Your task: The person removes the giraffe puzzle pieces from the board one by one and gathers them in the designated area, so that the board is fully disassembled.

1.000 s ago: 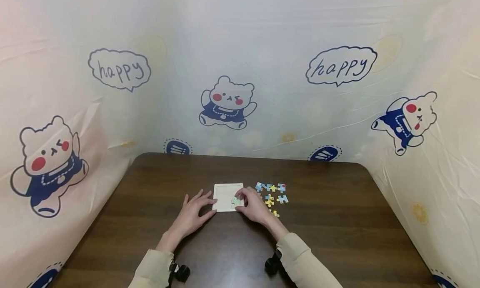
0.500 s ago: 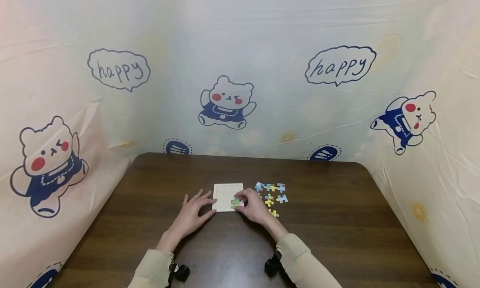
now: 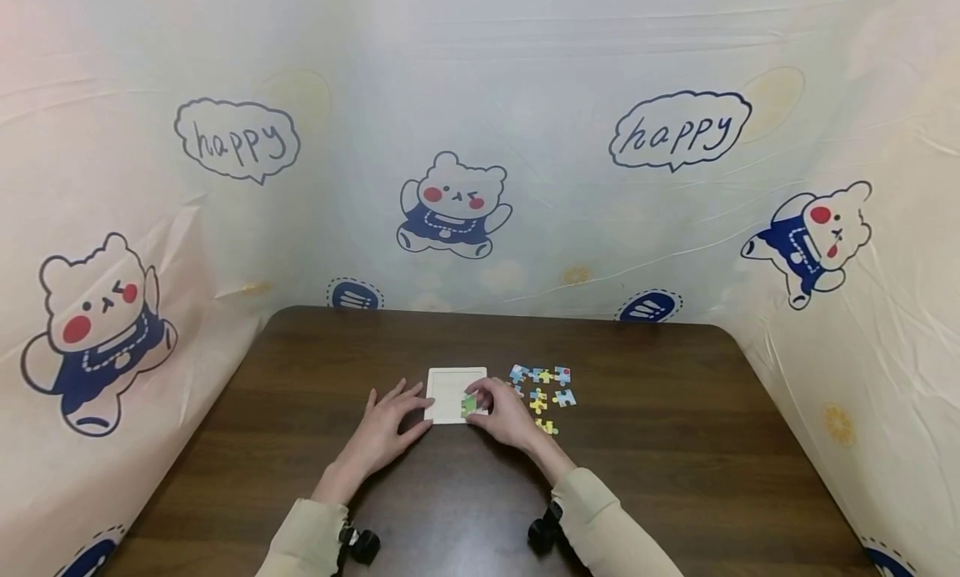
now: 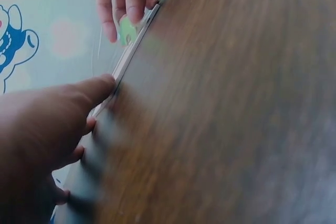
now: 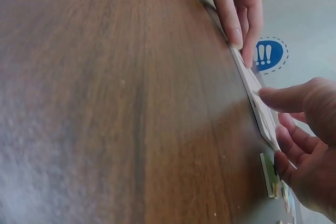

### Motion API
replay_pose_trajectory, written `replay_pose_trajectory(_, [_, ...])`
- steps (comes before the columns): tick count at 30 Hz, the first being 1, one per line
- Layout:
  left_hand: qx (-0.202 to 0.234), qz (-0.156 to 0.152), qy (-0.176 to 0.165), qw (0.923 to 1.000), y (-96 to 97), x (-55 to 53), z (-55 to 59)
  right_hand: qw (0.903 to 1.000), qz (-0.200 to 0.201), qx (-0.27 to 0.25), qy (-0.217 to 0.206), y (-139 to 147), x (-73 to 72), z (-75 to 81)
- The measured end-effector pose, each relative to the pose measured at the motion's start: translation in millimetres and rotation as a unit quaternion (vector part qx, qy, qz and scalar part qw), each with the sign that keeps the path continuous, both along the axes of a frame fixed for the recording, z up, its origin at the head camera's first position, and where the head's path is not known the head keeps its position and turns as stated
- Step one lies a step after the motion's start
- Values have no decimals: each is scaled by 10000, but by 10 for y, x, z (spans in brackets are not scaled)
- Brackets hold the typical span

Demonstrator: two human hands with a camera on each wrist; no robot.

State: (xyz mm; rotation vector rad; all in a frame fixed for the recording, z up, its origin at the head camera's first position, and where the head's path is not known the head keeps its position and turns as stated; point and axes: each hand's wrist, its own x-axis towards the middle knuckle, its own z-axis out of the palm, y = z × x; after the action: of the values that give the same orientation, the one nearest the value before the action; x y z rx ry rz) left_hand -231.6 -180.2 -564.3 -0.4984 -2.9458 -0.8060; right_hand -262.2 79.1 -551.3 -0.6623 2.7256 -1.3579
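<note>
A shallow white puzzle tray (image 3: 444,391) with a raised rim lies on the dark table. My right hand (image 3: 506,412) pinches a green jigsaw piece (image 3: 468,405) over the tray's lower right part. In the left wrist view, that green piece (image 4: 126,31) stands tilted up between thumb and fingers, close above the tray. My left hand (image 3: 384,424) is spread at the tray's left side, its thumb and index fingertips touching the edge. The right hand's fingers hide the tray's right side in the head view.
Several loose jigsaw pieces (image 3: 564,398) in blue, yellow and green lie right of the tray, close by the right hand. A brown wooden table (image 3: 660,444) bears everything. A printed curtain (image 3: 450,85) hangs behind it and at both sides.
The right hand has shifted slightly left, and the green piece has turned in its fingers, its green face showing more strongly. The left hand and tray have stayed put.
</note>
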Motion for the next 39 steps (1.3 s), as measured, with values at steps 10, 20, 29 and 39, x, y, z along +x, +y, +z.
replay_pose_trajectory(10, [-612, -88, 262, 9977, 16, 13, -14, 9999, 28, -148, -51, -30, 15, 21])
replay_pose_trajectory(20, [-601, -126, 279, 9977, 13, 28, -45, 9974, -95, -626, -354, 25, 43, 97])
replay_pose_trajectory(29, [-655, -137, 202, 9976, 11, 40, -44, 9956, -300, -835, -306, 199, 129, 198])
replay_pose_trajectory(39, [-582, -150, 188, 9980, 22, 58, -27, 9940, -495, -931, -275, 539, 234, 282])
